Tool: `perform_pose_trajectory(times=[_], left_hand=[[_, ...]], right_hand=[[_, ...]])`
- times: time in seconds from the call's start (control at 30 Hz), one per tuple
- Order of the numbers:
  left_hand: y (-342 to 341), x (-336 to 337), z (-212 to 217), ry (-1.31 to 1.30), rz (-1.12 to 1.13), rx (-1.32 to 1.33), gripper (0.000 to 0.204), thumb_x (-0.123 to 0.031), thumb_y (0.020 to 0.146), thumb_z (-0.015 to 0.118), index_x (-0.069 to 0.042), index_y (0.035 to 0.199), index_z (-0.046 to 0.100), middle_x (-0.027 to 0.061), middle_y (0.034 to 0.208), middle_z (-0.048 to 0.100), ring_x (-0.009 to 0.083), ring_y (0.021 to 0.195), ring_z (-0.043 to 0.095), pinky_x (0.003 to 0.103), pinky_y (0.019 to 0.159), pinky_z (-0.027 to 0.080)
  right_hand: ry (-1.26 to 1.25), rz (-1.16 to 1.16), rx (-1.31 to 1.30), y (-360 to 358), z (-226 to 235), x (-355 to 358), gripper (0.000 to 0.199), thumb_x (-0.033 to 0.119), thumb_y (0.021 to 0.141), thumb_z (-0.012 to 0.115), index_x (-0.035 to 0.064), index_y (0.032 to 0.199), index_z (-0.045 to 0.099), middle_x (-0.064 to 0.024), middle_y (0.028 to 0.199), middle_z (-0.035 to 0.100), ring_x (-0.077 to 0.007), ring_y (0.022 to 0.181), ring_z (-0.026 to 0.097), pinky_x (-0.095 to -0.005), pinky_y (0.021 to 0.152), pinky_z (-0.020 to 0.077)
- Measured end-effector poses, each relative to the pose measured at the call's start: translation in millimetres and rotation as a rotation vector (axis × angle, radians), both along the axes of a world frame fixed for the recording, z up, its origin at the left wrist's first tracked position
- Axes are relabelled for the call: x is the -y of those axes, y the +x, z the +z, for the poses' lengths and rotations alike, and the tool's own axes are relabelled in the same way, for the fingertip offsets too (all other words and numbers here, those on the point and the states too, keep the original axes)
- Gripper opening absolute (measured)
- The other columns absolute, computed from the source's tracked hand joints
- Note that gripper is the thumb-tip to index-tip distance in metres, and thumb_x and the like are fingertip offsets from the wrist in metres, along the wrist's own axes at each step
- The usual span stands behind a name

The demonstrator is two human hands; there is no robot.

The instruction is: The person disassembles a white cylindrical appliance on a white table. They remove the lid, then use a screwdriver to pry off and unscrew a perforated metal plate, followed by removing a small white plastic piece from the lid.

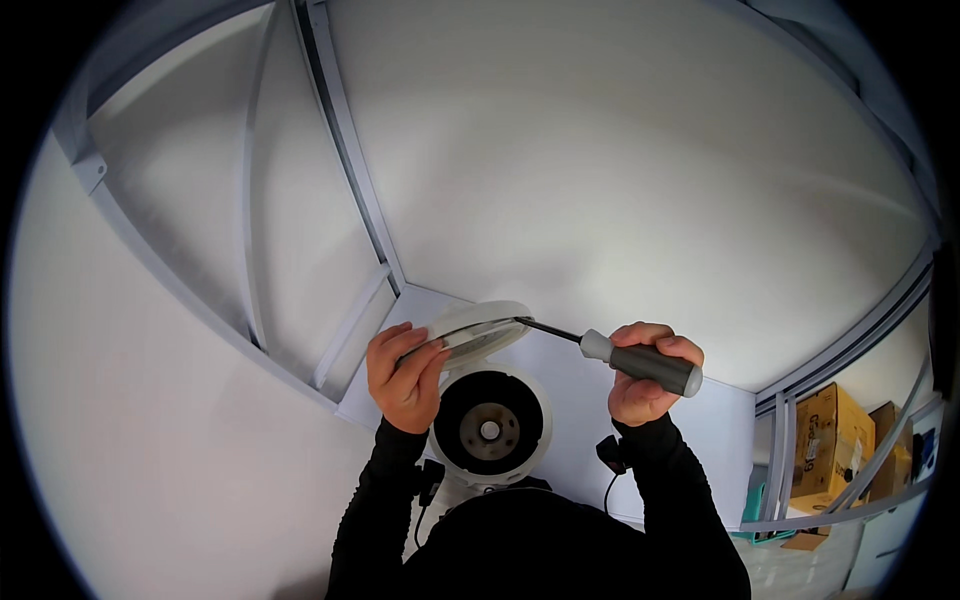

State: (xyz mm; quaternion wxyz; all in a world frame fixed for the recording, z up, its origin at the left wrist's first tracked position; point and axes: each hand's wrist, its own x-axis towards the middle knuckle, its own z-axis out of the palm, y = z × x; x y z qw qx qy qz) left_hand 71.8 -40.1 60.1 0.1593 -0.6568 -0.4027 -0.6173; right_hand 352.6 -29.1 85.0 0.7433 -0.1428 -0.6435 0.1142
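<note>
A white rice cooker (545, 440) stands on the table before me, its lid raised. The black inside shows a round metal heating plate (472, 432) with a small knob at its centre. My left hand (405, 378) grips the near left edge of the lid (490, 313), fingers closed round the rim. In my right hand (645, 380) is a screwdriver (640, 362) with a grey and dark handle. Its shaft points left, and the tip meets the lid's right edge; whether it sits in a gap or a screw there is too small to tell.
The white table (690, 440) backs onto a pale wall panel (620, 200). Grey metal frame bars (350, 150) rise at the left. Beyond the frame at the right are cardboard boxes (830, 445) and a teal bin (765, 530). A black cable device hangs at each of my wrists.
</note>
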Motion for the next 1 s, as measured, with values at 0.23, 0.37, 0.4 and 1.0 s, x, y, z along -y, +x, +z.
perform_pose_trajectory(times=[0.23,0.37,0.4,1.0], left_hand=[[-2.7,-0.8,0.0,0.016,-0.015,0.002,0.026,-0.001,0.07,0.088,-0.008,0.094,0.078,0.0058,0.105,0.071,0.0345,0.101,0.067,0.042,0.085,0.057],[-0.9,-2.5,-0.1,0.012,-0.036,-0.007,0.027,-0.001,0.071,0.088,-0.009,0.094,0.078,0.0028,0.105,0.073,0.0338,0.1,0.067,0.041,0.083,0.058],[0.0,-2.1,-0.8,0.014,-0.031,-0.007,0.027,-0.002,0.071,0.088,-0.009,0.094,0.078,0.0022,0.105,0.073,0.0336,0.1,0.067,0.04,0.082,0.058],[3.8,0.3,2.9,0.039,0.009,-0.023,0.027,-0.003,0.069,0.089,-0.01,0.094,0.079,0.0016,0.105,0.072,0.0321,0.101,0.068,0.04,0.081,0.058]], right_hand=[[0.244,0.102,0.205,-1.6,-7.9,-2.1,0.053,0.052,0.103,0.061,0.0124,0.129,0.038,-0.0206,0.108,0.068,-0.0252,0.072,0.065,-0.0405,0.063,0.0574],[0.26,0.057,0.165,-0.6,-15.4,-5.9,0.051,0.049,0.103,0.062,0.0121,0.129,0.037,-0.0197,0.11,0.067,-0.0253,0.069,0.064,-0.0418,0.063,0.0577],[0.272,0.046,0.166,-0.6,-15.6,-6.5,0.051,0.048,0.104,0.062,0.012,0.13,0.037,-0.0196,0.109,0.067,-0.0254,0.068,0.064,-0.0421,0.063,0.0578],[0.24,0.082,0.506,-17.4,38.8,-10.0,0.067,0.051,0.087,0.083,0.014,0.13,0.048,-0.0191,0.108,0.072,-0.0274,0.069,0.068,-0.0388,0.062,0.0572]])
